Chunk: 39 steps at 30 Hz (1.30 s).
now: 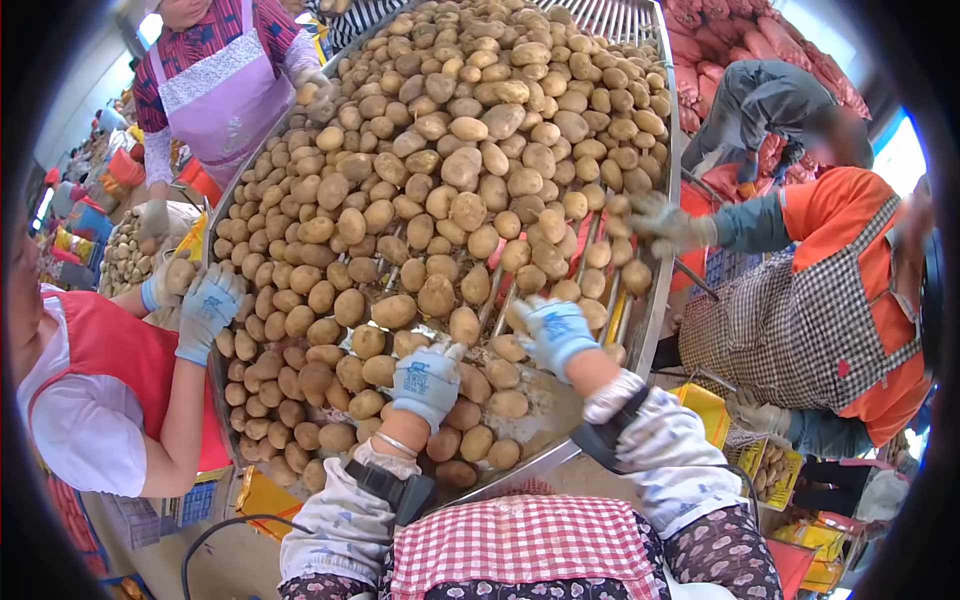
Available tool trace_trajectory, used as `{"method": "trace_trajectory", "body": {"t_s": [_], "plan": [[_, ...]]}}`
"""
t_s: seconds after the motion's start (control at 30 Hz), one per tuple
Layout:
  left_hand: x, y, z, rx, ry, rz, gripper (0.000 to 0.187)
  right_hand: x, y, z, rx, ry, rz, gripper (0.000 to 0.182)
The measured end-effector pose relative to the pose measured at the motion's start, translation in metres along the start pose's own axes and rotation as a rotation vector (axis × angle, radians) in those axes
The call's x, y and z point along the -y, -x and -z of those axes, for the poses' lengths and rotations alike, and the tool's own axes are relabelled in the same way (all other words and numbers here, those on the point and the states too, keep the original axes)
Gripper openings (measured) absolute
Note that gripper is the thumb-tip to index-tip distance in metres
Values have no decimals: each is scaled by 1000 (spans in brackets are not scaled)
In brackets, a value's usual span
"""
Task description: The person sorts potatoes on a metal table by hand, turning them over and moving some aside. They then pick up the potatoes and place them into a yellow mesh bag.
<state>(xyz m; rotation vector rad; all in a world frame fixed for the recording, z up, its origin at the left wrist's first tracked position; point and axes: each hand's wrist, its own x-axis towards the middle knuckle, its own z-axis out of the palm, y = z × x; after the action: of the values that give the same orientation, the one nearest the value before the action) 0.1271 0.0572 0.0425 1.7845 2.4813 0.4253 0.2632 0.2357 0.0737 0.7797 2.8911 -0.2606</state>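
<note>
Many brown potatoes (468,210) cover a large metal sorting table (655,300) with slats near its middle. My left hand (427,385), in a light blue and white glove, rests over potatoes at the near side. Its back faces up, its fingers are somewhat apart, and no potato shows in its grip. Farther right, my right hand (557,335) wears a matching glove. It reaches left over the slats, its fingers and thumb around a potato (517,317) that is partly covered. Loose potatoes lie between and beyond both hands.
A co-worker in a red apron (125,370) has gloved hands at the table's left edge. One in a lilac apron (225,100) stands far left; another in orange (845,290) reaches in from the right. Yellow crates (705,412) and red sacks (740,45) lie beyond.
</note>
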Motion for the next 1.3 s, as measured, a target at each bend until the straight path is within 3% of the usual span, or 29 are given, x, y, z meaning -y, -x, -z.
{"method": "trace_trajectory", "body": {"t_s": [0.03, 0.1, 0.13, 0.17, 0.2, 0.23, 0.3, 0.33, 0.37, 0.43, 0.5, 0.53, 0.6, 0.63, 0.7, 0.73, 0.8, 0.83, 0.87, 0.93, 1.03, 1.1, 1.17, 1.2, 1.27, 1.3], "plan": [[0, 3, 1, 33, 87, 26, 24, 1, -16, -11, 81, -77, -50, 47], [7, 10, -3, 32, 223, 7, 25, -3, -28, -17, 16, -170, 13, 38], [12, 14, -5, 11, 478, 149, 27, -1, -25, -16, 16, -167, 17, 38], [18, 14, -6, -13, 732, 292, 30, 1, -20, -16, 0, -665, -72, 34], [29, 11, -10, 24, 984, 354, 44, 4, -15, -12, -6, -1160, -160, 31], [26, 8, 3, 23, 983, 375, 44, 6, -6, -13, 15, -1162, -155, 31], [18, -6, 25, -35, 1903, 510, 59, 2, 14, -18, 122, -1953, -59, 32], [12, -15, 25, -37, 1894, 513, 59, 3, 15, -19, 183, -1815, 79, 38], [1, -27, 22, -75, 1898, 463, 64, 6, 14, -17, 177, -1819, 87, 38], [-19, -45, 20, -96, 1905, 408, 70, 25, 16, 2, 490, -2276, -422, 44], [-36, -57, 21, -44, 1862, 80, 71, 22, 22, -6, 341, -2221, -420, 53], [-21, -67, 26, -1, 1537, 3, 71, 17, 25, -5, 426, -2332, -285, 54], [-5, -80, 29, -140, 1350, 126, 58, 4, 30, -7, 513, -2497, -53, 57], [4, -83, 24, -178, 1319, 247, 51, 3, 33, -2, 499, -2496, -60, 57], [48, -72, 24, -219, -268, 265, 57, 2, 36, 10, 265, -2406, -25, 59], [57, -55, -7, -201, -119, 214, 63, 2, 34, 14, 218, -2391, -11, 62], [32, -24, 3, -99, -155, 47, 68, -7, 36, 22, 269, -2414, 11, 58], [7, -16, 29, 51, -135, 33, 59, -12, 37, 22, 315, -2432, 31, 54], [2, -6, 39, 130, -85, -111, 47, -14, 37, 18, 284, -2418, -21, 50], [11, 0, 29, 149, 48, -211, 37, -22, 34, 1, 302, -2402, -48, 47], [34, -25, 30, -63, 115, 32, 33, -21, 33, -9, 199, -2334, -210, 44], [48, -68, 28, -306, 84, 198, 45, -24, 34, -21, 203, -2341, -214, 43], [56, -103, 24, -67, 51, 455, 61, -19, 36, -17, 175, -2329, -230, 43], [54, -116, 23, -69, 57, 449, 61, -18, 38, -13, 178, -2327, -238, 43], [49, -132, 20, 203, 162, 610, 71, -14, 38, -12, 174, -2358, -219, 43], [52, -133, 15, 204, 162, 607, 71, -13, 40, -11, 170, -2359, -220, 43]]}}
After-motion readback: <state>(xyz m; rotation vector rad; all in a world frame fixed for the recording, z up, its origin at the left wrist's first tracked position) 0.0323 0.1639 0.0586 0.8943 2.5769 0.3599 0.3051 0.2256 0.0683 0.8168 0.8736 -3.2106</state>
